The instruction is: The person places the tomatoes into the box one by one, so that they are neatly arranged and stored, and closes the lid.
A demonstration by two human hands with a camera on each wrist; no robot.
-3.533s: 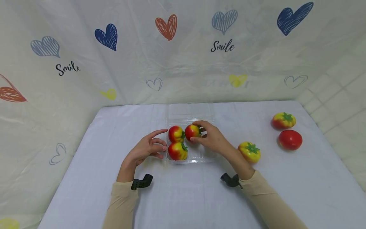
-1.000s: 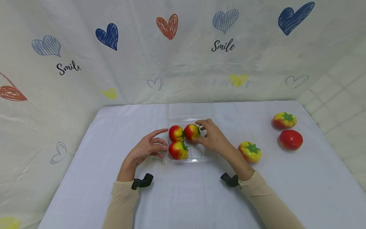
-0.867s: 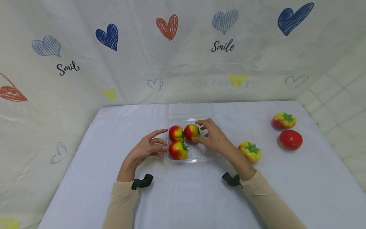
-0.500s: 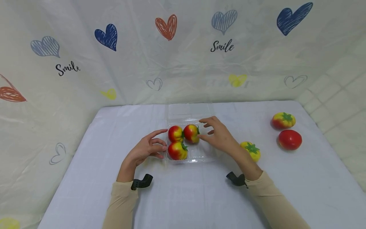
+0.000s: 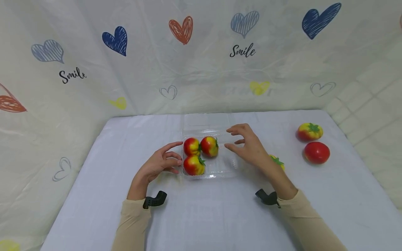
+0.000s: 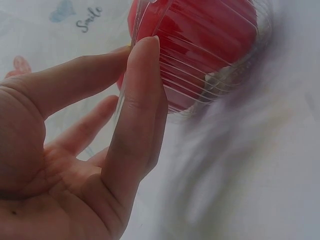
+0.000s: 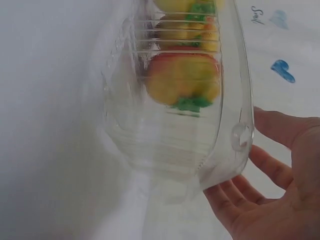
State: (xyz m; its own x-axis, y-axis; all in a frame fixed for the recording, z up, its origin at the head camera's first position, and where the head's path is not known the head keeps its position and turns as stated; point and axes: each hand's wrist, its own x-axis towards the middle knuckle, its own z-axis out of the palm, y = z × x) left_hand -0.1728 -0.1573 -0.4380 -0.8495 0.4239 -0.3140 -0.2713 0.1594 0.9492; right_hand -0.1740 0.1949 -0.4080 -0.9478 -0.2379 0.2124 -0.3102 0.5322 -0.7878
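Note:
A clear plastic clamshell box [image 5: 216,169] stands on the table with its lid [image 5: 207,121] folded back. Three red-and-yellow tomato-like fruits with green leafy tops lie inside: the back left fruit [image 5: 191,146], the back right fruit [image 5: 209,146] and the front left fruit [image 5: 193,165]. My left hand [image 5: 160,162] is at the box's left side, fingers spread, fingertips right at the rim. Off the box's right side, my right hand [image 5: 249,146] holds nothing, thumb and fingers apart. In the right wrist view, the hand [image 7: 280,185] overlaps the box's rim.
Farther right lie a red-and-yellow fruit [image 5: 310,132] and a plain red one [image 5: 317,152]. A yellow fruit [image 5: 277,161] is mostly hidden behind my right forearm. A curtain with printed hearts [image 5: 201,69] hangs along the table's back edge.
My right hand has let go of the back right fruit and moved right and slightly back, its fingers spreading. That fruit stays in the box. The left hand has hardly moved.

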